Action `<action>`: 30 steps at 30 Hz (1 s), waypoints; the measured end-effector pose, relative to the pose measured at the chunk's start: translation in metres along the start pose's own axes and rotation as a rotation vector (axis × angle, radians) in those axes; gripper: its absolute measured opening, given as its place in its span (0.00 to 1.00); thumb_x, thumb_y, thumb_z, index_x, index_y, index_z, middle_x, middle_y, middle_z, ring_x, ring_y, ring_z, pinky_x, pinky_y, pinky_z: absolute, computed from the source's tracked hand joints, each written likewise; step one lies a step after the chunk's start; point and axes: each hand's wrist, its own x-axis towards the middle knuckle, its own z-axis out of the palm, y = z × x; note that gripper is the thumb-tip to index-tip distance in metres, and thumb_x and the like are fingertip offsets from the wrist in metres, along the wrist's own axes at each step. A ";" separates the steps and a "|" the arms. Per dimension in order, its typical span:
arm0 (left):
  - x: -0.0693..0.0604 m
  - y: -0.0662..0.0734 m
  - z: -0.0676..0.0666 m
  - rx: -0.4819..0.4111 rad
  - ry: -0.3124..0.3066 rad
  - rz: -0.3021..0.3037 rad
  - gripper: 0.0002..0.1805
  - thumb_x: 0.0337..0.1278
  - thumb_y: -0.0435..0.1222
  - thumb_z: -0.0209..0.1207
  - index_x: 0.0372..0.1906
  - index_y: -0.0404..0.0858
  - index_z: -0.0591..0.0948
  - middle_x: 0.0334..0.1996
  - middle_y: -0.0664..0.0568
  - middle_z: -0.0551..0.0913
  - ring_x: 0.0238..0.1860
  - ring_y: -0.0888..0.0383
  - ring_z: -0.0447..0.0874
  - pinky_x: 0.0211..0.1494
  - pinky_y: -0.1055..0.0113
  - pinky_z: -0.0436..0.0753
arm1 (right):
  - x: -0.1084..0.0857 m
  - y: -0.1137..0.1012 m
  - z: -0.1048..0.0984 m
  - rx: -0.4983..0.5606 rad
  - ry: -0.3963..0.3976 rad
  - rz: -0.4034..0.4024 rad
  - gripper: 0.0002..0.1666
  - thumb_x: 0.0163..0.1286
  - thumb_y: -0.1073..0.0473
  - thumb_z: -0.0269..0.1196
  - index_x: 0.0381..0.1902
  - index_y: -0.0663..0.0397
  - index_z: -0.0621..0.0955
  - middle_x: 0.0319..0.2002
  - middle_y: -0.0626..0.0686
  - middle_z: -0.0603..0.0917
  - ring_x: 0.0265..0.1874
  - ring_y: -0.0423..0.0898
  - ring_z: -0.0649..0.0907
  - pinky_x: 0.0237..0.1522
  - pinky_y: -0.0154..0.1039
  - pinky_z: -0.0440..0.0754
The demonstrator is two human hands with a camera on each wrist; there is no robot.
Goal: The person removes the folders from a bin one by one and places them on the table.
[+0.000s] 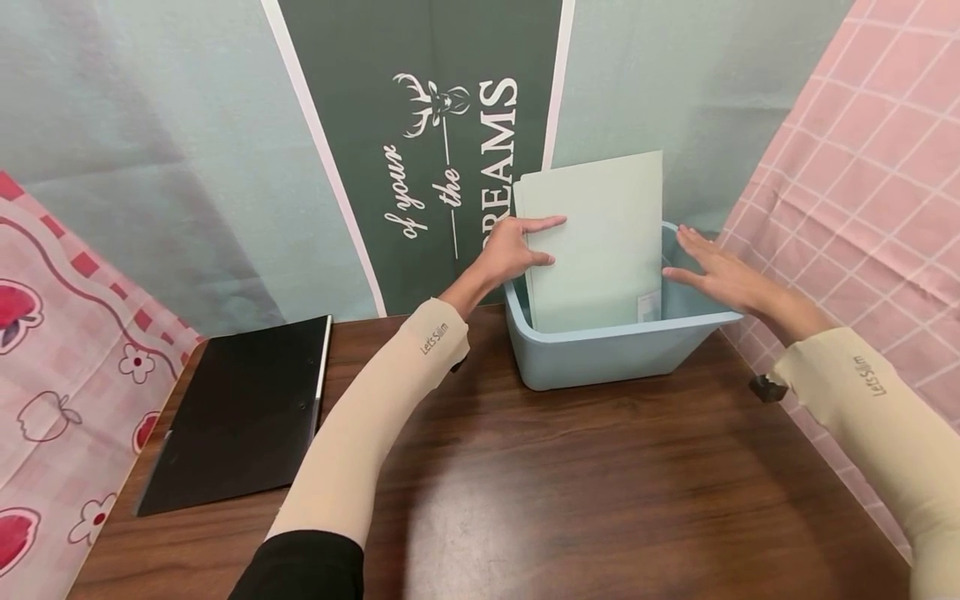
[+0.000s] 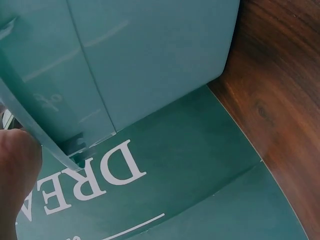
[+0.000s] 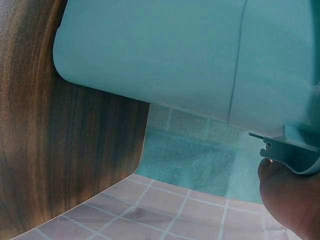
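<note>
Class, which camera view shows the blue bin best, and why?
The head view: the blue bin sits wholly within the frame, with part of its inside visible. Both wrist views show only cropped, close-up parts of it.

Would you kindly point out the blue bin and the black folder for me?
Blue bin (image 1: 603, 361): head view, middle of its near outer wall.
Black folder (image 1: 243, 417): head view, middle of its upper surface.

1 blue bin (image 1: 600, 354), 2+ pale-grn. folders (image 1: 592, 233) (exact no. hidden), 1 blk. folder (image 1: 240, 417).
1 L hand (image 1: 513, 248) + 1 R hand (image 1: 716, 271) = 2, w/ 2 beige sleeves (image 1: 367, 433), 1 blk. sleeve (image 1: 303, 568); 1 wood table (image 1: 600, 492); 3 cloths, viz. 1 gray-grn. cloth (image 1: 187, 183) w/ 1 deer print (image 1: 447, 101), 1 pink-grid cloth (image 1: 892, 158), 1 fruit-print cloth (image 1: 71, 333).
</note>
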 end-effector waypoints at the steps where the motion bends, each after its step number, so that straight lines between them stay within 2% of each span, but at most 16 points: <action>1: -0.001 0.000 0.000 -0.017 0.005 -0.007 0.35 0.52 0.26 0.78 0.66 0.50 0.85 0.70 0.50 0.80 0.71 0.61 0.76 0.66 0.68 0.80 | 0.000 0.000 0.000 0.003 -0.001 0.001 0.55 0.83 0.32 0.48 0.86 0.57 0.36 0.85 0.61 0.30 0.84 0.65 0.35 0.77 0.75 0.37; 6: -0.005 0.002 -0.004 -0.070 0.025 -0.007 0.35 0.52 0.24 0.77 0.66 0.49 0.85 0.70 0.50 0.80 0.72 0.61 0.76 0.67 0.67 0.80 | -0.001 -0.002 0.000 0.005 0.003 -0.005 0.55 0.83 0.33 0.48 0.86 0.56 0.36 0.85 0.60 0.31 0.84 0.66 0.36 0.76 0.77 0.38; 13: -0.008 0.006 -0.012 -0.066 0.065 0.018 0.35 0.54 0.24 0.76 0.67 0.49 0.85 0.69 0.51 0.81 0.72 0.61 0.76 0.68 0.69 0.78 | -0.001 -0.001 -0.001 0.008 0.002 -0.006 0.54 0.84 0.34 0.49 0.86 0.56 0.36 0.85 0.60 0.31 0.84 0.66 0.36 0.76 0.76 0.38; 21: -0.013 0.009 -0.019 -0.096 0.073 0.010 0.35 0.54 0.25 0.76 0.67 0.51 0.84 0.70 0.51 0.80 0.70 0.65 0.77 0.62 0.71 0.81 | 0.000 0.000 0.000 0.014 -0.012 0.005 0.54 0.84 0.34 0.48 0.86 0.56 0.36 0.85 0.60 0.30 0.83 0.66 0.35 0.77 0.76 0.37; 25: -0.014 0.013 -0.023 -0.110 0.102 0.023 0.35 0.54 0.25 0.76 0.67 0.51 0.85 0.69 0.51 0.81 0.69 0.63 0.79 0.64 0.71 0.80 | -0.001 -0.001 -0.001 0.014 -0.010 0.010 0.54 0.84 0.34 0.48 0.86 0.56 0.35 0.85 0.60 0.30 0.83 0.66 0.35 0.76 0.76 0.37; 30: -0.017 0.017 -0.030 -0.136 0.128 0.002 0.35 0.54 0.26 0.77 0.66 0.53 0.85 0.70 0.54 0.81 0.70 0.64 0.78 0.66 0.71 0.79 | -0.002 -0.003 -0.002 0.016 -0.009 0.012 0.55 0.84 0.34 0.48 0.86 0.57 0.35 0.85 0.60 0.30 0.83 0.67 0.35 0.76 0.76 0.37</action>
